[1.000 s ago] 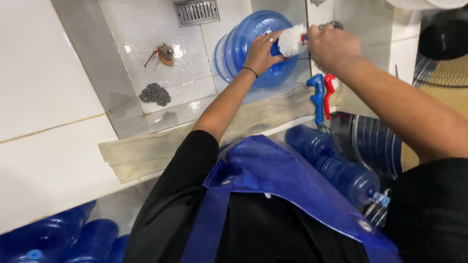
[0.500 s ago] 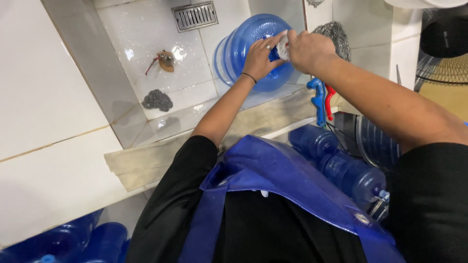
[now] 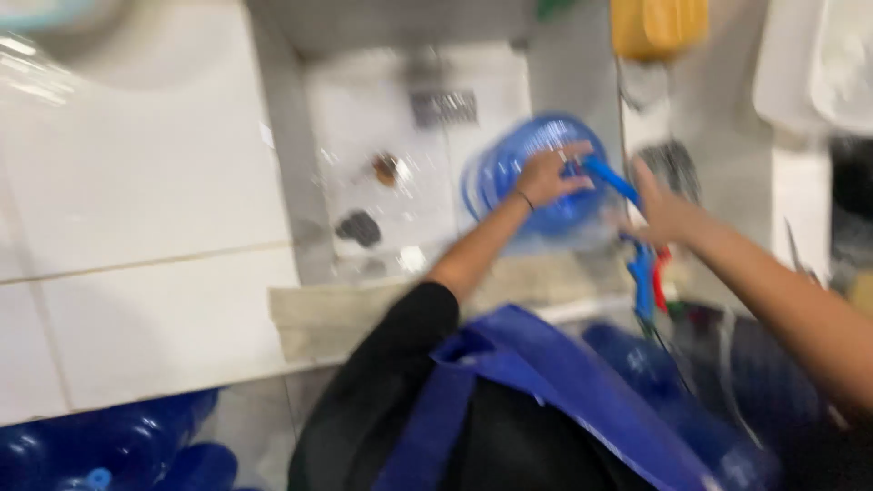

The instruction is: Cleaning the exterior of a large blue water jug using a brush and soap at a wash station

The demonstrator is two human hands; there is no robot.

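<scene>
The head view is now heavily blurred, a sign the camera has swung; the basin sits further left and lower in view than half a second ago, and a yellow container point(image 3: 659, 25) has come into sight at the top. The white piece that the hands held over the jug a second ago no longer shows. Instead the left hand point(image 3: 546, 177) rests spread on the big blue jug point(image 3: 536, 177), which lies in the tiled basin point(image 3: 382, 164) with its round end towards the camera. The right hand point(image 3: 664, 211) has come off the jug and sits just to its right, touching a thin blue stick point(image 3: 605, 175) that slants between the two hands; whether it grips the stick I cannot tell through the blur. So the work at the jug's end seems to have moved from the white piece to the blue stick.

Counted: one jug in the basin, two dark lumps on the basin floor, one drain grate point(image 3: 444, 107), one blue apron point(image 3: 555, 400), several more blue jugs bottom left point(image 3: 109, 450) and right, their number unclear.
</scene>
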